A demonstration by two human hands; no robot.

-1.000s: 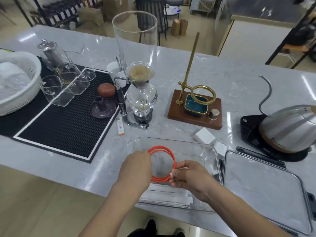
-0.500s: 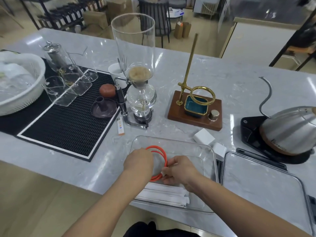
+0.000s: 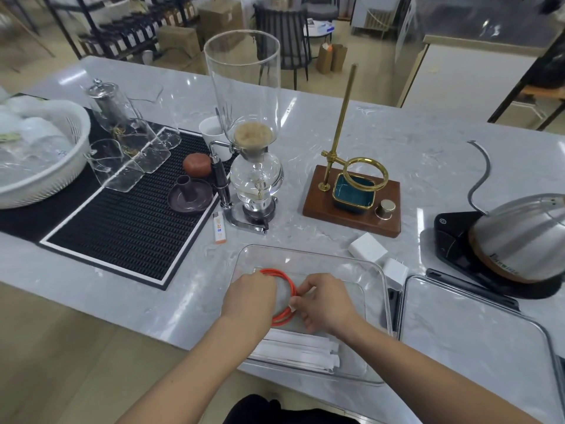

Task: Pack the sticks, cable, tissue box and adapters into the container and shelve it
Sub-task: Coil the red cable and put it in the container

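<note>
A clear plastic container (image 3: 376,270) stands near the counter's front edge. Both my hands are inside it with a coiled orange cable (image 3: 289,289). My left hand (image 3: 249,296) grips the coil's left side, and my right hand (image 3: 324,302) pinches its right side by the white plug end. Paper-wrapped sticks (image 3: 301,350) lie along the container's near wall. Two white adapters (image 3: 368,248) (image 3: 395,270) sit on the counter just past the container's right corner. No tissue box is in view.
The container's lid (image 3: 477,341) lies to the right. Behind it a steel kettle (image 3: 519,237) sits on a black base. A siphon brewer (image 3: 253,166), a brass dripper stand (image 3: 351,194), a lighter (image 3: 219,228), a black mat (image 3: 122,228) with glassware and a white basket (image 3: 39,154) fill the counter.
Both hands have lowered the orange coil deeper into the container and drawn slightly closer together. The view has shifted a little.
</note>
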